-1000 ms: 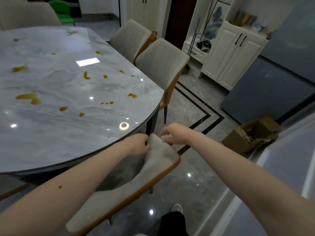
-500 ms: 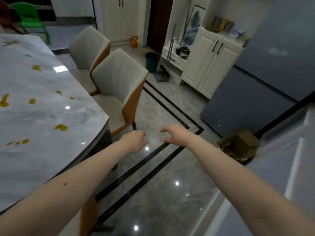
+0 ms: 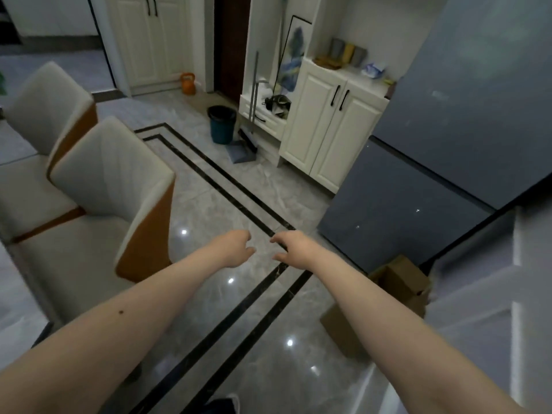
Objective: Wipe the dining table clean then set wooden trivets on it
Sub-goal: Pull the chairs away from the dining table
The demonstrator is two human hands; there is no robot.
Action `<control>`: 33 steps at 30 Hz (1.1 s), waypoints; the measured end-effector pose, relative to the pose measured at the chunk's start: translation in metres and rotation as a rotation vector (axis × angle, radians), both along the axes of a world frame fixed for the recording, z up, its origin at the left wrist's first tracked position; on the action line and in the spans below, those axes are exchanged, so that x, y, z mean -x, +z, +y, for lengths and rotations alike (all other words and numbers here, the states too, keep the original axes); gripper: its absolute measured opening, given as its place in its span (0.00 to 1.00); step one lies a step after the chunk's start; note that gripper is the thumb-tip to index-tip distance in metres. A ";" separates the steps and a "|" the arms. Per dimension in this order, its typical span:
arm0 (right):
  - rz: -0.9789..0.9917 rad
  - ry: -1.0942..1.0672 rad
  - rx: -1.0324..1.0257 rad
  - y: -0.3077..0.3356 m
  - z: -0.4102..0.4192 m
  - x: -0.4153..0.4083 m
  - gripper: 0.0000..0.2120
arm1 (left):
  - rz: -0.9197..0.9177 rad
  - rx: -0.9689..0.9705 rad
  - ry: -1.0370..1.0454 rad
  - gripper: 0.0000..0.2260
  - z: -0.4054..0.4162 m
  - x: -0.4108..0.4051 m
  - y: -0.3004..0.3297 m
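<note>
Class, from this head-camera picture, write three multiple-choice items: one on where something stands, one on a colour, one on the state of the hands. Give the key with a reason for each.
1. Where does the teal bin stand?
A. on the floor beside the white cabinet unit
B. on a chair seat
C. inside the cardboard box

2. What colour is the kettlebell by the far doors?
A. green
B. orange
C. black

3. What are the two hands doing?
A. gripping a cloth
B. holding a trivet
C. held out over the floor, holding nothing

Key: 1 A, the teal bin sits on the tiles next to the white cabinet unit. 2 B, the kettlebell is orange. 3 C, the left hand and right hand have loosely curled fingers with nothing between them.
</note>
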State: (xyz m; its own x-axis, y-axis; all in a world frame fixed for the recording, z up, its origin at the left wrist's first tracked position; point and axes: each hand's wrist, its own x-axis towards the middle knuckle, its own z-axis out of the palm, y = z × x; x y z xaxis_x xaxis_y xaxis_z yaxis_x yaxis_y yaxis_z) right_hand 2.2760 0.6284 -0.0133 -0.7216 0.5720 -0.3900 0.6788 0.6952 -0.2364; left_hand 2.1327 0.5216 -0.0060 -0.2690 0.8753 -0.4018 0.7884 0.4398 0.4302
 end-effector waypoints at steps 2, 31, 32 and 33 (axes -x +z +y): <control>0.031 -0.040 0.001 0.007 0.043 0.000 0.24 | 0.035 -0.004 -0.020 0.23 0.051 0.004 0.007; 0.200 -0.268 -0.148 0.024 0.708 0.122 0.21 | 0.100 -0.148 -0.162 0.22 0.728 0.140 0.021; 0.199 -0.274 -0.156 0.024 0.730 0.136 0.20 | 0.098 -0.156 -0.171 0.22 0.750 0.155 0.021; 0.194 -0.289 -0.168 0.026 0.754 0.153 0.20 | 0.096 -0.146 -0.180 0.22 0.776 0.171 0.023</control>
